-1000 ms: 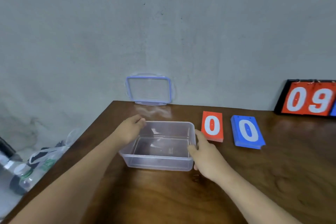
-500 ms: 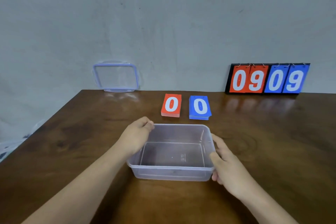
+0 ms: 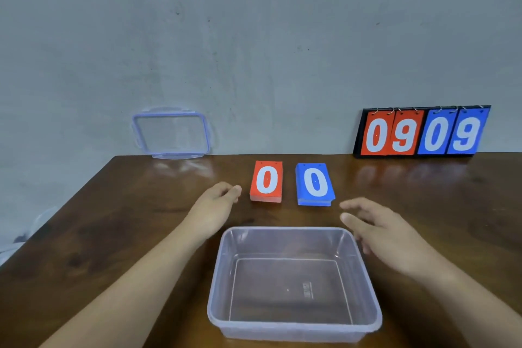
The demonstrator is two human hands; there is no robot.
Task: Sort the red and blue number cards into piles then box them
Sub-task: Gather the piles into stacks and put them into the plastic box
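Now I have released the clear plastic box [image 3: 285, 230]: left hand [image 3: 219, 200] loosely curled, right hand [image 3: 378, 227] spread, both empty, nearing red card pile [image 3: 267, 181] and blue card pile [image 3: 315, 183].

Clear rectangular plastic box [image 3: 293, 329] lower centre on brown wooden tabletop [image 3: 113, 220]. Red number-card pile [image 3: 266, 181] and blue number-card pile [image 3: 315, 184] side by side at centre, both showing 0. Left hand [image 3: 217, 202] loosely curled left of red pile; right hand [image 3: 378, 224] spread, lower right of blue pile.

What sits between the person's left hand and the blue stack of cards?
The red pile, a zero on top, lies on the table between the left hand and the blue pile, touching neither; the head view shows it.
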